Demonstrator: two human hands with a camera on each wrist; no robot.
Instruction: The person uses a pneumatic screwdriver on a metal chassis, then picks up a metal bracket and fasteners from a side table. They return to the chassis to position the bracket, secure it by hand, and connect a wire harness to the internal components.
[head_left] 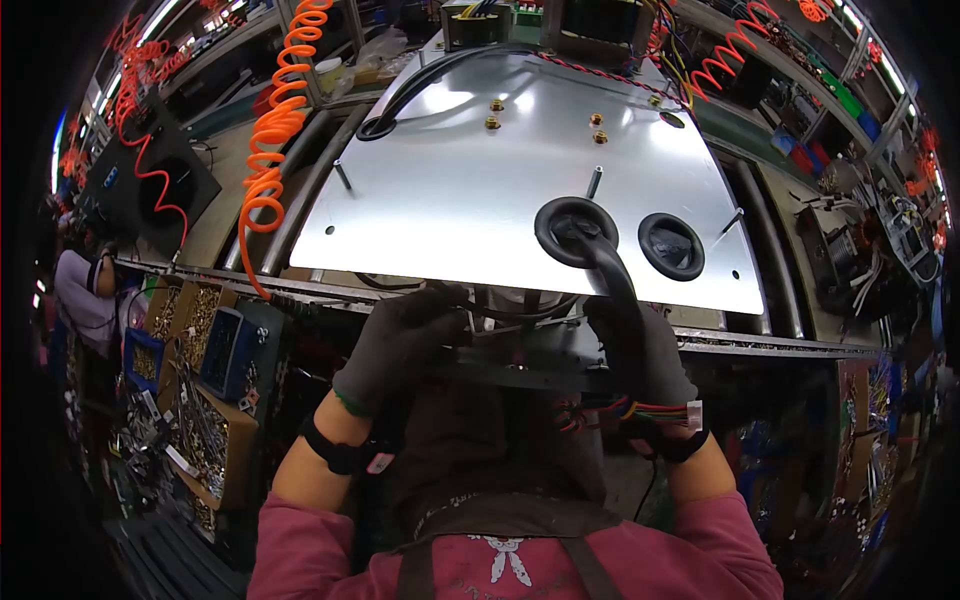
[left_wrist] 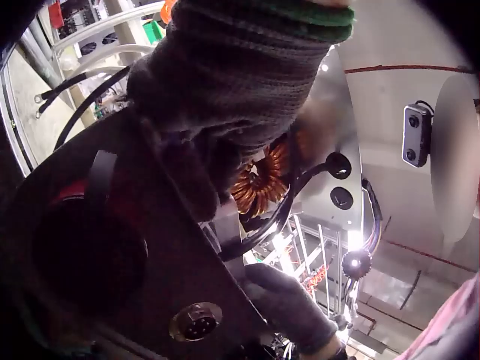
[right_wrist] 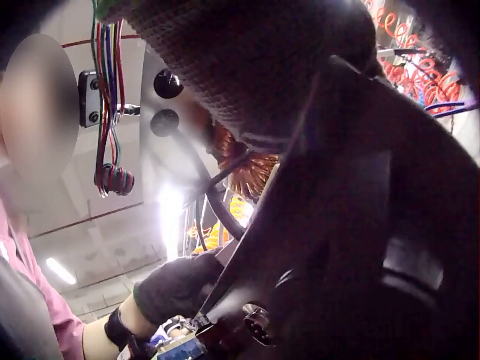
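Observation:
Grey-gloved, the left hand (head_left: 405, 345) (left_wrist: 232, 82) grips the edge of a dark panel (head_left: 530, 377) (left_wrist: 157, 292) (right_wrist: 337, 247) below the silver plate's (head_left: 440, 200) front edge. Farther along, the right hand (head_left: 645, 355) (right_wrist: 232, 67) holds the same panel, its fingertips hidden. A round metal connector (left_wrist: 196, 322) (right_wrist: 257, 324) is set in the panel. Behind it, copper coils (left_wrist: 262, 180) (right_wrist: 251, 176) show under the plate. From a grommet in the plate, a thick black cable (head_left: 615, 280) runs down over the right hand.
Coloured wires with a white plug (head_left: 694, 415) hang at the right wrist. Boxes of small parts (head_left: 215, 440) stand at the left. An orange coiled hose (head_left: 270, 150) hangs beside the plate, and metal standoffs (head_left: 595, 183) rise from it. Another person (head_left: 85, 290) is at the far left.

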